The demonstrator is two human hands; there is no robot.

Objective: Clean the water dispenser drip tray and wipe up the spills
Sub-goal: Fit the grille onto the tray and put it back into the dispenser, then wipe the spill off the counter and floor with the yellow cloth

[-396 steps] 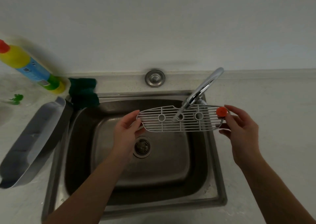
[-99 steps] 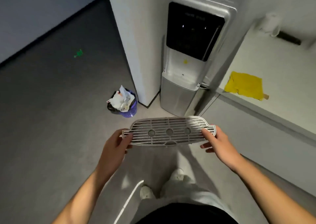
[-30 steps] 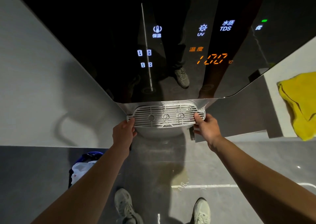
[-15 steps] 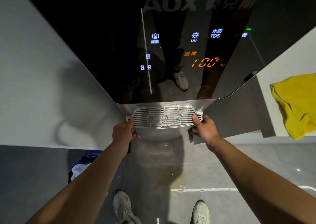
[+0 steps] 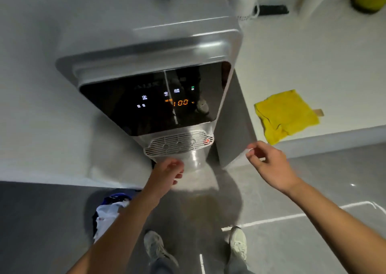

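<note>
The grey slotted drip tray [image 5: 177, 143] sits in the recess of the silver water dispenser [image 5: 150, 50], under its black display panel [image 5: 158, 100], with a small red float at its right end. My left hand [image 5: 167, 174] hovers just below the tray's front edge, fingers loosely curled, holding nothing. Off to the right of the dispenser my right hand [image 5: 269, 165] is raised, fingers apart and empty. A crumpled yellow cloth [image 5: 286, 115] lies on the white counter [image 5: 313, 54] to the right.
A blue waste bin with a white bag [image 5: 108, 211] stands on the grey floor at lower left. My two shoes [image 5: 237, 242] are below the dispenser. A dark handle and a white object [image 5: 269, 10] lie at the counter's back.
Both hands have let go of the drip tray, which now rests in the dispenser. The hands have drawn back, the right one out to the right. The view has pulled away and upward.
</note>
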